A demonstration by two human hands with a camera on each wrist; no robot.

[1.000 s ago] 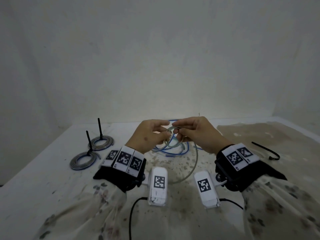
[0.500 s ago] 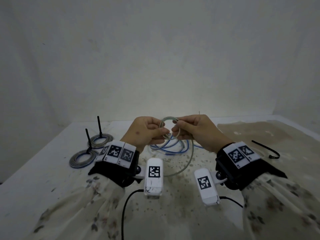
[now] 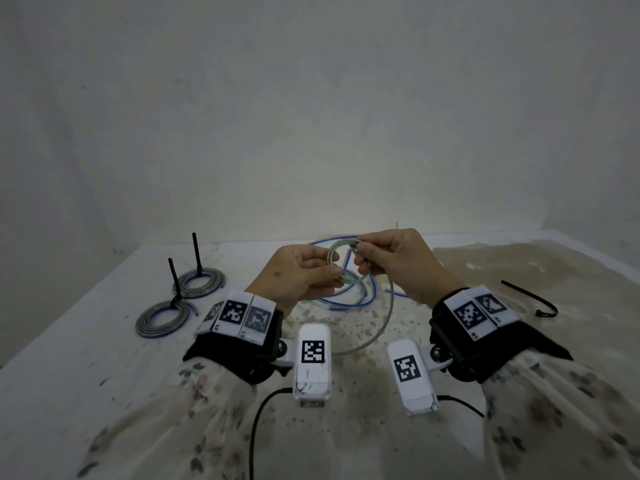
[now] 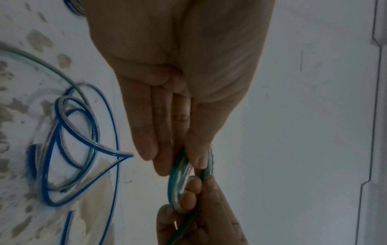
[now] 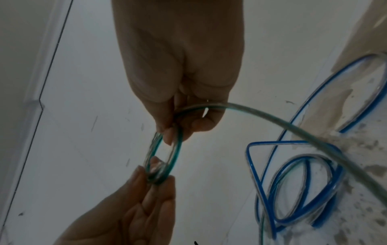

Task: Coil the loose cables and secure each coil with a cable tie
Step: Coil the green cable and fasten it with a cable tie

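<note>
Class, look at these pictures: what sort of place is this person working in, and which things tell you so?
Probably a bare makeshift work area, not a home or office: a stained, paint-speckled white table against a plain white wall, with two tied cable coils and a spare black cable tie lying on it.

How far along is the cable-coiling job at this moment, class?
Done: two tied coils lie at the left of the table. In hand: the left hand and right hand hold a small green-striped coil, its tail unwound. Left: the loose blue cable; a spare cable tie waits.
</note>
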